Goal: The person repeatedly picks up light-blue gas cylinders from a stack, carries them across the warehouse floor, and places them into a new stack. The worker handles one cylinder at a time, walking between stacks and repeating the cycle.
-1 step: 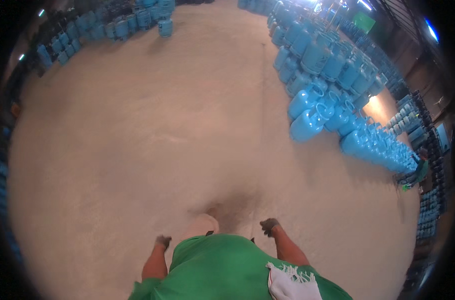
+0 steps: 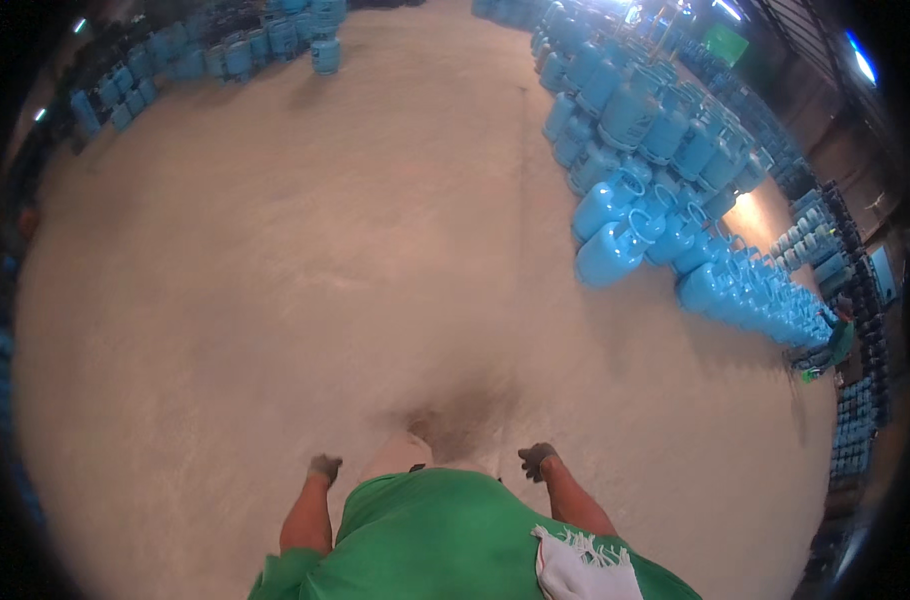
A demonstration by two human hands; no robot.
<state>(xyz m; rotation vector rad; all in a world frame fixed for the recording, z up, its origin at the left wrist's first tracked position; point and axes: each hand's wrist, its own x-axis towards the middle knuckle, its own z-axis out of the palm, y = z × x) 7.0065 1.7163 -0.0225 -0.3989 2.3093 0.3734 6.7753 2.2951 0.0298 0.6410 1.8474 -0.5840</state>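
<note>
My left hand (image 2: 325, 467) and my right hand (image 2: 538, 461) hang on either side of my green shirt (image 2: 425, 530), both in dark grey gloves. Neither one holds or touches anything. The right hand's fingers are loosely bent and apart; the left looks loose too, though it shows small. Below both hands is the bare floor (image 2: 305, 290). The nearest objects are light blue gas cylinders (image 2: 611, 252), well ahead to the right, the front ones lying tilted with round collar handles.
Upright gas cylinders (image 2: 632, 107) stand massed behind the tilted row. More cylinders (image 2: 238, 58) line the far left, with one cylinder (image 2: 325, 56) at their edge. A person in green (image 2: 841, 340) bends by the cylinders at the far right. A white fringed cloth (image 2: 590, 568) hangs over my shirt.
My left hand has swung slightly forward, and the right has dropped a touch. The cylinders sit a little further left in the picture.
</note>
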